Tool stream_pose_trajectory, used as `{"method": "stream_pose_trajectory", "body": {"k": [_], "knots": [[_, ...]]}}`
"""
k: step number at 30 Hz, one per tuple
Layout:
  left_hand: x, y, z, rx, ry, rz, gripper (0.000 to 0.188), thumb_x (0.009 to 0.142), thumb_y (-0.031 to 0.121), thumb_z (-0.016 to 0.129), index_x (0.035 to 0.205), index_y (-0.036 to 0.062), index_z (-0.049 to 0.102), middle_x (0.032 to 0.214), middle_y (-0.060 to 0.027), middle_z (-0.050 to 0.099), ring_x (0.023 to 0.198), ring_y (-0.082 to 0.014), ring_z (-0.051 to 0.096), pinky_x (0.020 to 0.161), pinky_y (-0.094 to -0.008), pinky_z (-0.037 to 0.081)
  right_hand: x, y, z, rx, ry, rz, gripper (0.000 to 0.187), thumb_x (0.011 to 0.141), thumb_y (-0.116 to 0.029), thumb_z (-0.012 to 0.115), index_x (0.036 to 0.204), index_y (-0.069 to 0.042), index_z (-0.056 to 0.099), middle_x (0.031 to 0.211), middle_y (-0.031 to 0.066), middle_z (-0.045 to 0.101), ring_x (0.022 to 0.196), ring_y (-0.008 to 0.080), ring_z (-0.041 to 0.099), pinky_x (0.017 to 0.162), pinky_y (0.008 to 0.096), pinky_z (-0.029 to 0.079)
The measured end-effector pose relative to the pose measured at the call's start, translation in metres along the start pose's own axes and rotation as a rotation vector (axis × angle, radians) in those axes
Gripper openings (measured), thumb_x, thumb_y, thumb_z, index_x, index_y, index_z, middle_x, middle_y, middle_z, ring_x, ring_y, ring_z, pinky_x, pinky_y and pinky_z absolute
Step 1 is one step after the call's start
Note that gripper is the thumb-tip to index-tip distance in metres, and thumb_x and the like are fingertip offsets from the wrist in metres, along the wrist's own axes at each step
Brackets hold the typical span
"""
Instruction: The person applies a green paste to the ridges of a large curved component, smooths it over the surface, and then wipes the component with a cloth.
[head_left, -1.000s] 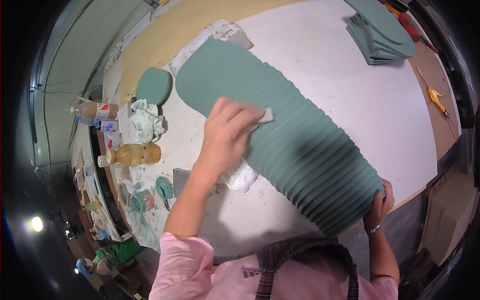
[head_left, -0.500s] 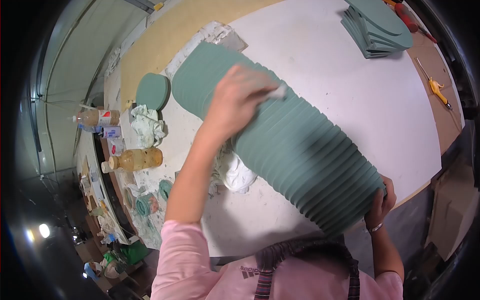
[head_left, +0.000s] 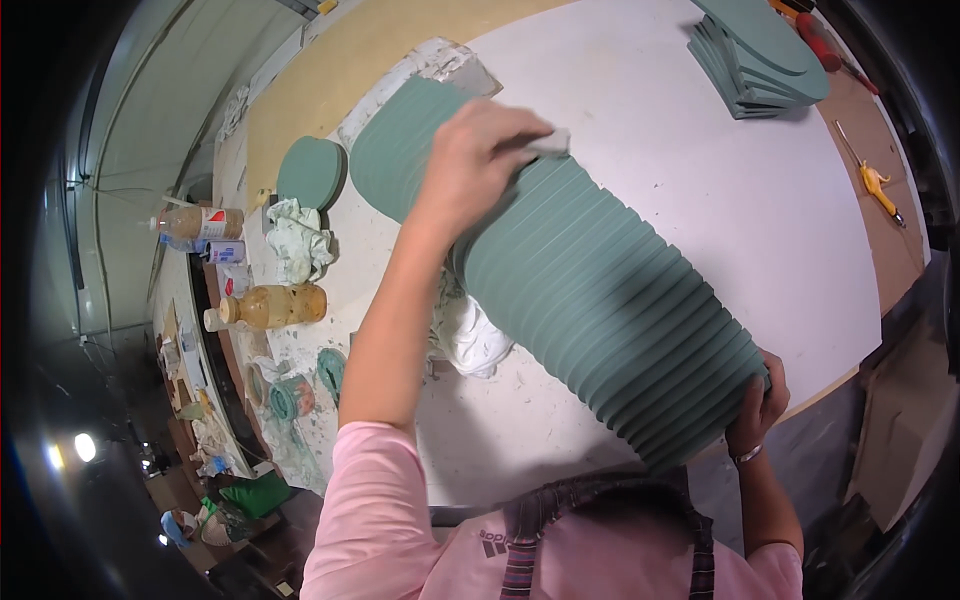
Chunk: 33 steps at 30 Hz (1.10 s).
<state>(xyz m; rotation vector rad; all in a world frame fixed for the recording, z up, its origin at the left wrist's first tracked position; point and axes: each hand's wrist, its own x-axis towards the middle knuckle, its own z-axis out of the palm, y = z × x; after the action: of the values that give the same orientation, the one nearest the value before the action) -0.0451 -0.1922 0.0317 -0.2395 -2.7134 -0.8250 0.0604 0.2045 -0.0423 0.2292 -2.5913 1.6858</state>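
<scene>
A long row of green, rounded sheets (head_left: 610, 290), standing on edge like a fanned stack, slants across the table from far left to near right. Over its far half, my left hand (head_left: 470, 165) pinches a small whitish piece (head_left: 552, 143) against the sheets' upper edges; whether it is cloth or a pad I cannot tell. At the near right end, my right hand (head_left: 760, 405) wraps round the last sheets and presses on them, its palm partly hidden. A white-smeared block (head_left: 440, 62) sits at the row's far end.
Left of the row lie a small green oval stack (head_left: 310, 172), a crumpled cloth (head_left: 298, 240), an amber bottle (head_left: 275, 307) and a white cloth (head_left: 470, 335). More green sheets (head_left: 765, 60) stand at the far right, near a yellow-handled tool (head_left: 877, 188).
My left hand has moved a little up and toward the row's far end with the whitish piece. My right hand stays at the near end.
</scene>
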Motion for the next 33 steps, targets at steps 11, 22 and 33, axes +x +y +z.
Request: {"method": "stream_pose_trajectory", "body": {"k": [11, 22, 33], "knots": [[-0.109, -0.016, -0.049, -0.075, 0.138, -0.331, 0.031, 0.071, -0.005, 0.07, 0.101, 0.003, 0.07, 0.094, -0.0099, 0.067, 0.088, -0.0198, 0.062, 0.074, -0.0283, 0.051, -0.004, 0.002, -0.002, 0.003, 0.013, 0.035, 0.035, 0.09, -0.02, 0.045, 0.105, 0.009, 0.057, 0.09, 0.0176, 0.065, 0.081, 0.0215, 0.061, 0.077, 0.0321, 0.047], [-0.138, 0.038, -0.023, -0.082, 0.125, -0.272, 0.026, 0.068, -0.002, 0.072, 0.093, -0.0014, 0.068, 0.092, -0.0118, 0.066, 0.087, -0.0216, 0.06, 0.077, -0.0316, 0.048, -0.003, 0.005, 0.0, -0.005, 0.086, 0.007, 0.028, 0.086, -0.015, 0.048, 0.099, 0.008, 0.059, 0.075, 0.0086, 0.061, 0.067, 0.0116, 0.052, 0.062, 0.0251, 0.042], [-0.037, 0.063, 0.023, -0.089, 0.074, 0.153, 0.023, 0.071, -0.002, 0.067, 0.092, 0.0067, 0.068, 0.085, -0.0077, 0.065, 0.084, -0.027, 0.056, 0.077, -0.0369, 0.046, -0.003, 0.01, -0.001, 0.0, 0.13, -0.012, 0.028, 0.09, -0.022, 0.052, 0.096, 0.004, 0.059, 0.061, 0.0009, 0.049, 0.055, 0.0065, 0.039, 0.052, 0.0241, 0.032]]}}
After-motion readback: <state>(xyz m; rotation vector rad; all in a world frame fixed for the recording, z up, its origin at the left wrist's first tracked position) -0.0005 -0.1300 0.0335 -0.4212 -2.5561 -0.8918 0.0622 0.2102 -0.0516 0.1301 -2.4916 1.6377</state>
